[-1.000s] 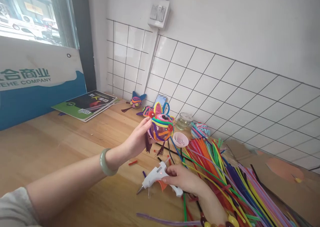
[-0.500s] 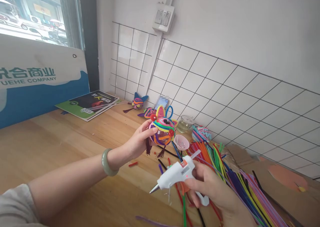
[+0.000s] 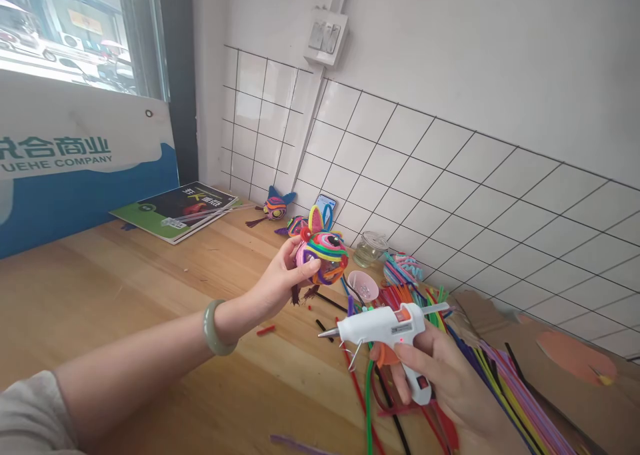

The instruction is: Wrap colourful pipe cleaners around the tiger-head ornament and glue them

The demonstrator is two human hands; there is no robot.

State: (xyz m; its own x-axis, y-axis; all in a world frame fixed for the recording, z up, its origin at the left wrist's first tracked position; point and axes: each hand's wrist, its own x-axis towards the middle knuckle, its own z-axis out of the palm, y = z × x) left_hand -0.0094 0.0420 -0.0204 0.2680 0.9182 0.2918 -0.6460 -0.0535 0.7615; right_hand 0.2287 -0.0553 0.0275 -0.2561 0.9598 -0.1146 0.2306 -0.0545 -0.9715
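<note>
My left hand (image 3: 280, 271) grips a colourful pipe-cleaner animal ornament (image 3: 327, 253), a round body with pointed ears, a blue loop on top and dark tassels below. The thumb presses on its front. In my right hand (image 3: 440, 368) is a white hot glue gun (image 3: 383, 327), its metal nozzle pointing left and a clear glue stick poking out of its back. A red light glows on its side, and a wire stand hangs under the barrel. The nozzle sits below the ornament, apart from it.
Bundled pipe cleaners (image 3: 500, 381) lie at right beside brown cardboard (image 3: 565, 381). Behind stand a pink bowl (image 3: 363, 286) of small beads, a glass jar (image 3: 370, 248), a phone (image 3: 326, 203) and another finished ornament (image 3: 277, 205). A magazine (image 3: 175, 209) rests at left; a wire grid lines the wall.
The glue gun has swung up and to the right, its nozzle now nearly level. The ornament has turned and shifted slightly left in my left hand.
</note>
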